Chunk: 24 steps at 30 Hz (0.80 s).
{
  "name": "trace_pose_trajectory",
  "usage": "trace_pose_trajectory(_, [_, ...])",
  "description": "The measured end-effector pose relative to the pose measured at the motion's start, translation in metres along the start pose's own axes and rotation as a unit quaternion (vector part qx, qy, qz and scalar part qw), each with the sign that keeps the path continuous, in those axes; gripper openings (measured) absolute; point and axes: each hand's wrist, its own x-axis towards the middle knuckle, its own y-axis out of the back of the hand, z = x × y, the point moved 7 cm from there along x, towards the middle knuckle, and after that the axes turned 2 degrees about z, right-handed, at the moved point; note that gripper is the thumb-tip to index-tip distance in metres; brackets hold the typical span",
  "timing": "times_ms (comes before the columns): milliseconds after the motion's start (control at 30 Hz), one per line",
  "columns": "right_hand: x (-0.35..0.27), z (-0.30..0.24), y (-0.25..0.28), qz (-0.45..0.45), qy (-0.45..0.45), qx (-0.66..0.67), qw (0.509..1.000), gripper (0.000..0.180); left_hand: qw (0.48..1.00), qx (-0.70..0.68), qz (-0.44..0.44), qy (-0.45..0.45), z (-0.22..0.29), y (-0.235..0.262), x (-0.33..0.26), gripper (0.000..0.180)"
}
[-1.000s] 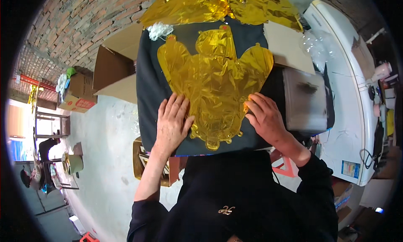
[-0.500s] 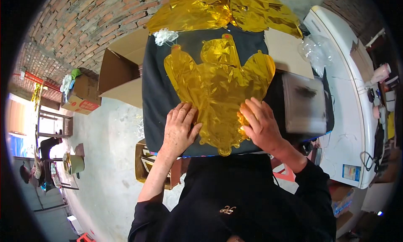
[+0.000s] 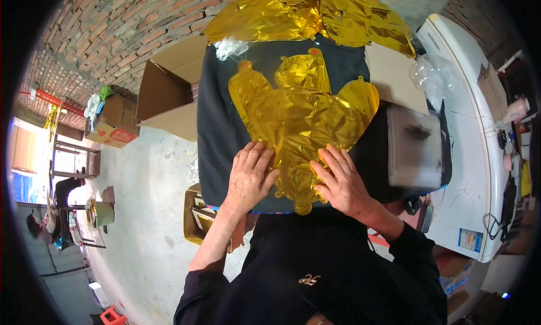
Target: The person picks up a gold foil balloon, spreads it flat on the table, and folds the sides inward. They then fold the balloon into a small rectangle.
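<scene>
A flat, uninflated gold foil balloon [image 3: 307,114] lies on the dark cloth [image 3: 217,111] in front of me, its rounded lobes spread toward the far side and its narrow end near me. My left hand [image 3: 249,173] rests on its lower left edge, fingers stretched out. On the lower right edge lies my right hand [image 3: 341,181], palm down with fingers extended over foil that is folded inward. Part of the balloon's edge is hidden beneath both hands.
More gold foil sheets [image 3: 265,15] lie across the table's far end, beside a white string bundle [image 3: 230,48]. At right are a stack of clear plastic bags [image 3: 414,156], a cardboard flap [image 3: 394,77] and a white appliance [image 3: 468,173]. An open cardboard box [image 3: 166,88] stands left.
My right hand has moved inward to the left, and the balloon's lower right side is now folded in and narrower. My left hand stays on the left edge. The whole view has shifted slightly.
</scene>
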Motion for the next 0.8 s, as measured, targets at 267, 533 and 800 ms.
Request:
trace_pose_trajectory(267, [0.005,-0.001,0.013,-0.005,-0.012,-0.051,0.999,0.059,1.000,-0.010,0.009,0.003,0.003,0.009,0.011,0.056])
trace_pose_trajectory(533, [0.080,0.083,0.052,0.151,-0.017,-0.143,0.978,0.041,0.999,-0.013,-0.025,-0.043,0.007,-0.018,0.024,0.056])
trace_pose_trajectory(800, [0.125,0.139,0.030,0.182,-0.014,-0.217,0.959,0.026,0.998,-0.038,-0.011,-0.038,0.004,-0.013,0.024,0.057])
